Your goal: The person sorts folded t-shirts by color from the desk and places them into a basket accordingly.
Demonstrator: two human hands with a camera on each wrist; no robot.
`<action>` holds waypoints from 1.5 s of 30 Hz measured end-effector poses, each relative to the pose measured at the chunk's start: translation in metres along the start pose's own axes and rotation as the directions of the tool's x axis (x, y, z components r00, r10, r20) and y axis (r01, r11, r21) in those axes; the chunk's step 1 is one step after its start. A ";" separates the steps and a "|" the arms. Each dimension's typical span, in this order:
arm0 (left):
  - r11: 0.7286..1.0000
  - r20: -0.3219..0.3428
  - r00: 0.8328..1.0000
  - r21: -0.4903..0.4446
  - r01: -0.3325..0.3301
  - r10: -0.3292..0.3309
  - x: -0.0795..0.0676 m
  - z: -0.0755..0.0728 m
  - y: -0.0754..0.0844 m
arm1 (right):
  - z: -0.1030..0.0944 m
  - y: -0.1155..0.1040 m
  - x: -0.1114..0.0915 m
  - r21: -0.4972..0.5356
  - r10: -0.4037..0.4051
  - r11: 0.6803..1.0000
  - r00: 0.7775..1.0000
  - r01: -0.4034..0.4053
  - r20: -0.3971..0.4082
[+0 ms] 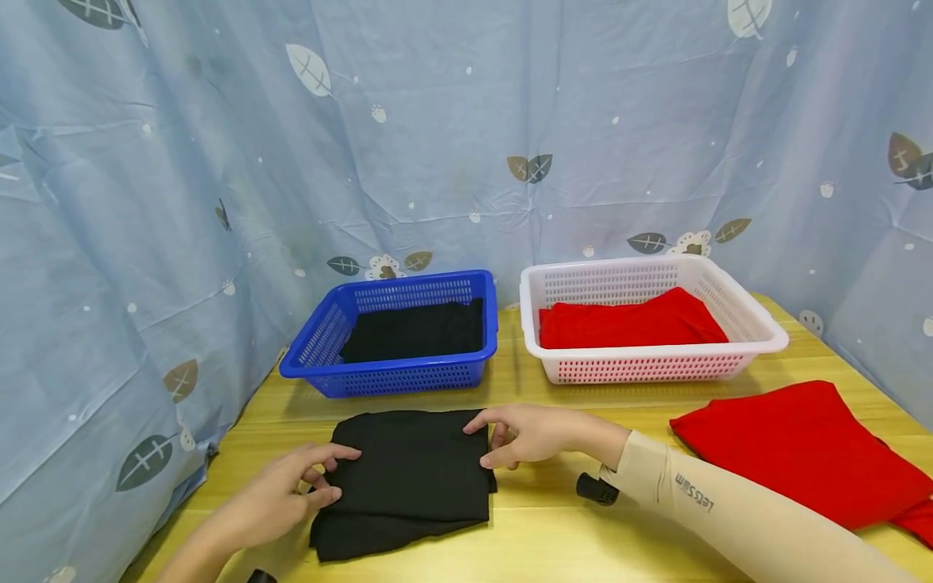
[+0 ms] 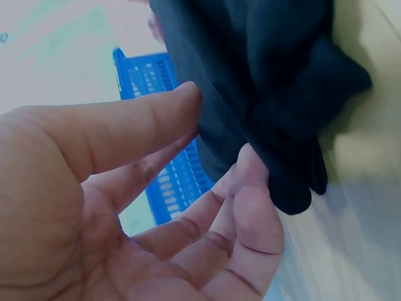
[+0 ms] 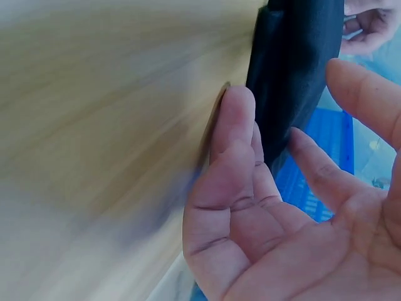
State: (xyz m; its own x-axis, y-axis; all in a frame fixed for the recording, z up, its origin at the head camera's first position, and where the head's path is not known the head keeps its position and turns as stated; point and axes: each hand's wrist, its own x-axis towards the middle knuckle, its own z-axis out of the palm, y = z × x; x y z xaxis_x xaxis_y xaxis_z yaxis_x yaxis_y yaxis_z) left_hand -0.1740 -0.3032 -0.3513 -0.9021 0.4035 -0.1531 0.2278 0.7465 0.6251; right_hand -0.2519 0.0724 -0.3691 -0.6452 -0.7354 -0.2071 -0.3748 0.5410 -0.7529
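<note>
A folded black cloth garment (image 1: 415, 470) lies on the table in front of the blue basket, its near edge uneven. My left hand (image 1: 280, 494) is at its left edge, with index finger and thumb reaching over the cloth. In the left wrist view, the fingertips (image 2: 250, 166) touch the black fabric (image 2: 250, 75), thumb and fingers spread apart. At the right edge my right hand (image 1: 535, 436) has its index fingertip on top of the cloth and its thumb beside the edge. The right wrist view has those loosely bent fingers (image 3: 235, 119) close alongside the folded layers (image 3: 291, 69).
Behind the garment stands a blue basket (image 1: 397, 364) with black cloth (image 1: 415, 330) inside. A white basket (image 1: 656, 354) to its right contains red cloth (image 1: 627, 325). Another red garment (image 1: 802, 453) lies on the wooden table (image 1: 539, 526) at the right, beyond my right sleeve. A patterned curtain (image 1: 437, 121) hangs behind.
</note>
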 end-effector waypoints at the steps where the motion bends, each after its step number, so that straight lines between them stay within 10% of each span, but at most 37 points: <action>1: 1.000 0.007 1.000 0.000 -0.011 0.011 0.001 0.001 0.002 | -0.001 0.001 -0.003 0.005 0.003 1.000 1.000 -0.003 -0.002; 14: 0.978 0.114 0.980 -0.153 -0.143 0.161 0.007 0.018 0.022 | -0.019 0.019 -0.041 0.020 0.040 0.999 0.998 -0.039 -0.052; 25: 0.976 0.065 0.998 -0.217 -0.005 0.020 0.010 0.013 0.019 | -0.023 0.024 -0.048 0.121 0.055 0.991 0.998 -0.050 -0.035; 32: 0.920 0.105 0.990 -0.371 0.122 -0.089 0.013 0.016 0.012 | -0.022 0.029 -0.039 0.220 0.050 0.975 0.998 -0.041 -0.036; 45: 0.805 0.202 0.979 -0.580 0.123 -0.004 0.025 0.029 0.009 | -0.007 0.028 -0.025 0.238 0.033 0.971 0.993 -0.005 -0.113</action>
State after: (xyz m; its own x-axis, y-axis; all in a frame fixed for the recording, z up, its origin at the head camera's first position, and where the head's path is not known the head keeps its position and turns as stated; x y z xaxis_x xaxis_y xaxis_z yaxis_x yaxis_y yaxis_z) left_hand -0.1843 -0.2709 -0.3712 -0.8104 0.4989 -0.3073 -0.1406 0.3436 0.9285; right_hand -0.2510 0.1089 -0.3801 -0.7282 -0.6665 -0.1596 -0.2024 0.4317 -0.8790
